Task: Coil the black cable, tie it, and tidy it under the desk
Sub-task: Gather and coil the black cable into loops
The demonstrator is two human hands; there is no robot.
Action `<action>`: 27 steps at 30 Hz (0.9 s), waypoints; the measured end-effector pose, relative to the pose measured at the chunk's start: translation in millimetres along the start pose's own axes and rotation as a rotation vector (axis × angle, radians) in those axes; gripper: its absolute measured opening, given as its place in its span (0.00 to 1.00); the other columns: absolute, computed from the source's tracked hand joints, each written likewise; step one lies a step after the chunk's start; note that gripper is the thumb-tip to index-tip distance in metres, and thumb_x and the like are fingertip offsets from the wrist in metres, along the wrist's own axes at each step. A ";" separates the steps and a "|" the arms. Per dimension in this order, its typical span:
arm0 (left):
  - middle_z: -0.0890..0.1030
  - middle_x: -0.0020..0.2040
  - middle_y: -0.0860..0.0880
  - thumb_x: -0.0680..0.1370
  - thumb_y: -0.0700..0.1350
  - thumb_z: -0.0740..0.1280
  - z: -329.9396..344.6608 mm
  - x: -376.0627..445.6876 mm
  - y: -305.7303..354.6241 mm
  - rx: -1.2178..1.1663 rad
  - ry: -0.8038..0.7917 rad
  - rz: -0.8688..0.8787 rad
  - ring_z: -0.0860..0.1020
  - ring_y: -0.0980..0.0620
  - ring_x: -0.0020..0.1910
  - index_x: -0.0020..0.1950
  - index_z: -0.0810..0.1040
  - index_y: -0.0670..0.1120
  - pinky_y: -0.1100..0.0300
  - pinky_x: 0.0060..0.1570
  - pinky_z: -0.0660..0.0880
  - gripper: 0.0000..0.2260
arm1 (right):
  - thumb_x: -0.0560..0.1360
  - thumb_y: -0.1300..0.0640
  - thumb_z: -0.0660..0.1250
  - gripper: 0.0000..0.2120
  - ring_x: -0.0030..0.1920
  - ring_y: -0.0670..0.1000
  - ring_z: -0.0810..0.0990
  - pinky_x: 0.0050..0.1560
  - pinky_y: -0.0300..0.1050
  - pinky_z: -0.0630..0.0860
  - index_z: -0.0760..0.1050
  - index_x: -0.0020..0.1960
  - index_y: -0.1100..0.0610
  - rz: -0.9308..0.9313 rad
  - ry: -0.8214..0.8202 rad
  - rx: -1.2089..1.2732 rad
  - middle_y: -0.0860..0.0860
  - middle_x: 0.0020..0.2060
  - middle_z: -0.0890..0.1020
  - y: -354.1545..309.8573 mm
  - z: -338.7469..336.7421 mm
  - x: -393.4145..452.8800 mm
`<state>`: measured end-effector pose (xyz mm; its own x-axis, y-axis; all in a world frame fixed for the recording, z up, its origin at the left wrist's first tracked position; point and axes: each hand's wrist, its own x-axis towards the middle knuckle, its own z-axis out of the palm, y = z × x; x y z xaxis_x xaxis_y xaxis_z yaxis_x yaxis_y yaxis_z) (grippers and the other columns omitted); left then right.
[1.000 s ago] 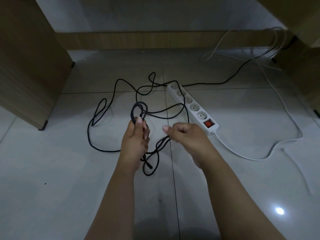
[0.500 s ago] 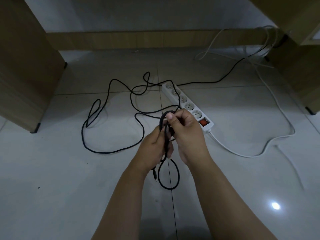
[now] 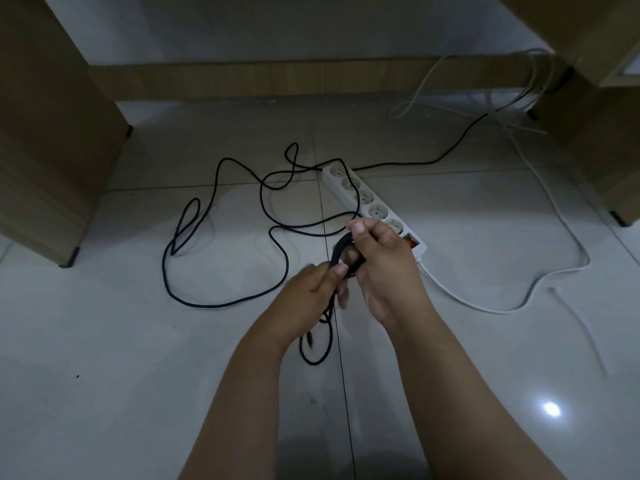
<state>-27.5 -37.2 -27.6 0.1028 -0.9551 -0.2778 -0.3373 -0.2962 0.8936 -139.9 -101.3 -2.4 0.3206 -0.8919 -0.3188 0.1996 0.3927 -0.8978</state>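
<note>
Together, both hands [image 3: 346, 282] grip the unlabelled black cable [image 3: 214, 304].

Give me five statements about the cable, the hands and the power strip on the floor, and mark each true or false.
1. Both the left hand and the right hand grip the thin black cable. True.
2. The whole black cable is already coiled. False: only a few small loops are in the hands; most of it sprawls loose on the pale tiled floor.
3. The long white power strip has plugs in every socket. False: the visible sockets are empty.
4. A black loop hangs below the left hand. True.
5. The power strip sits on the desk. False: it lies on the floor.
</note>
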 end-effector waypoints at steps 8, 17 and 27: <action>0.71 0.28 0.49 0.84 0.53 0.55 -4.5 -3.7 8.0 -0.440 0.227 0.007 0.74 0.51 0.28 0.44 0.73 0.47 0.56 0.36 0.79 0.15 | 0.83 0.45 0.51 0.22 0.43 0.52 0.81 0.49 0.50 0.77 0.79 0.55 0.58 0.098 -0.138 0.027 0.54 0.43 0.84 8.9 9.2 -4.9; 0.65 0.27 0.52 0.84 0.55 0.52 -14.2 3.5 5.4 -0.696 0.429 0.026 0.62 0.54 0.23 0.42 0.68 0.46 0.60 0.26 0.65 0.17 | 0.76 0.29 0.42 0.37 0.30 0.54 0.78 0.51 0.48 0.75 0.76 0.57 0.55 0.477 -0.453 -0.552 0.59 0.38 0.86 8.0 4.1 -14.6; 0.66 0.31 0.51 0.84 0.54 0.53 -15.2 2.4 -1.3 -0.599 0.455 -0.023 0.62 0.55 0.24 0.43 0.67 0.46 0.61 0.25 0.62 0.16 | 0.78 0.34 0.54 0.28 0.21 0.48 0.59 0.29 0.42 0.69 0.82 0.58 0.52 0.356 -0.473 -0.451 0.53 0.23 0.73 -4.4 -15.5 -10.8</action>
<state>-12.6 -39.1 -24.1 0.5238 -0.8170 -0.2412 0.2225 -0.1421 0.9645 -158.5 -96.8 0.3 0.6798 -0.4961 -0.5402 -0.3575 0.4190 -0.8347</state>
